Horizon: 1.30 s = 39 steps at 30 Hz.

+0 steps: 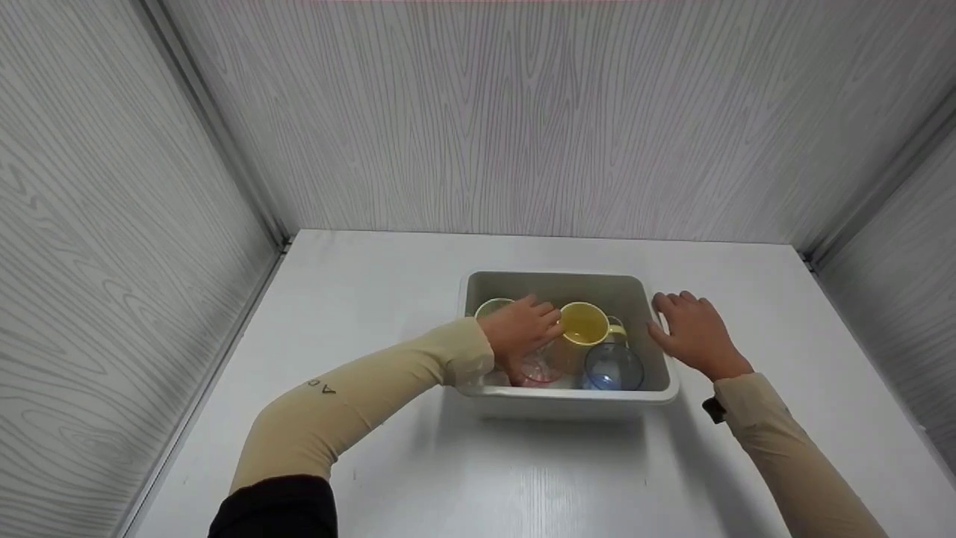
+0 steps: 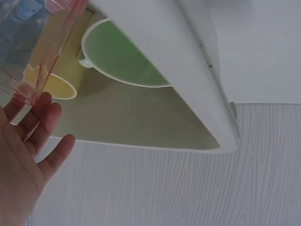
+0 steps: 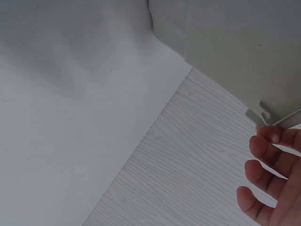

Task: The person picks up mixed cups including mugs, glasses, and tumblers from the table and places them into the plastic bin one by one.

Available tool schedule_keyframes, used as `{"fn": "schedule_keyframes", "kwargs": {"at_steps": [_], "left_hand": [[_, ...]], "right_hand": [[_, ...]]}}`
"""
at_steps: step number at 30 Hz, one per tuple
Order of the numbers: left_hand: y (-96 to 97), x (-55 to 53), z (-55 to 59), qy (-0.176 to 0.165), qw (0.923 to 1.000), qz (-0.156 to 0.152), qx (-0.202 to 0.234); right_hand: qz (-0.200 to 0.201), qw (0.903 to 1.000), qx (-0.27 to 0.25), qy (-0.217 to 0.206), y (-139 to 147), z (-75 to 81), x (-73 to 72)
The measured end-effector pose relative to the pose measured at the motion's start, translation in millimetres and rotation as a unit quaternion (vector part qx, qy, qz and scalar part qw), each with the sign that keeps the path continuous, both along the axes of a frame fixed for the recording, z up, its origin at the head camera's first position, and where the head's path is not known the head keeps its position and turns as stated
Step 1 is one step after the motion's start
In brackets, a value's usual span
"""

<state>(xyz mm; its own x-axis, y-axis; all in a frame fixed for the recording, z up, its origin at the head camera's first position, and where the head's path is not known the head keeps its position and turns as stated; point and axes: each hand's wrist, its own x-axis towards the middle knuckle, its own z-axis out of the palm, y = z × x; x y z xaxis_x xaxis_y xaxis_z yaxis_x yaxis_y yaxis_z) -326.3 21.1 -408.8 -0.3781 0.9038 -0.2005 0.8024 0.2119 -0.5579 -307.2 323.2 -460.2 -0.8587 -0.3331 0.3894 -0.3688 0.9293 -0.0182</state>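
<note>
My left hand reaches down into a pale grey plastic bin and holds a clear, pink-edged cup by its rim. Part of that cup is hidden under the hand. In the left wrist view, fingertips lie against the red-tinted edge of the cup. Just right of the hand stands a yellow mug, its handle to the right. My right hand is at the bin's right rim, fingers loosely spread; in the right wrist view one fingertip touches the rim.
Inside the bin, a bluish clear cup sits front right and a green mug on the left. The bin stands on a white table. Wood-grain panels enclose the table at the back and both sides.
</note>
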Motion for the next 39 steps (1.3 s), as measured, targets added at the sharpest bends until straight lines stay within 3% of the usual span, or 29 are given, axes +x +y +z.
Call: {"fn": "schedule_keyframes", "kwargs": {"at_steps": [9, 19, 29, 39], "left_hand": [[8.7, 0.3, 2.3, 0.017, 0.9992, 0.0, -0.037], [11.7, 0.1, -6.0, -0.025, 0.9996, -0.007, 0.003], [11.4, -0.6, -14.5, -0.009, 0.9984, -0.043, 0.035], [16.8, 0.4, -21.5, 0.005, 0.9991, -0.039, 0.013]], "right_hand": [[-0.003, 1.0, -0.004, -0.008, -0.9, 4.4, 0.1], [0.003, 1.0, -0.007, -0.001, -0.2, 2.8, -0.2], [-0.001, 1.0, -0.004, -0.007, -0.9, 2.4, -0.7], [0.002, 1.0, 0.0, -0.002, -0.9, 3.2, -1.8]]}}
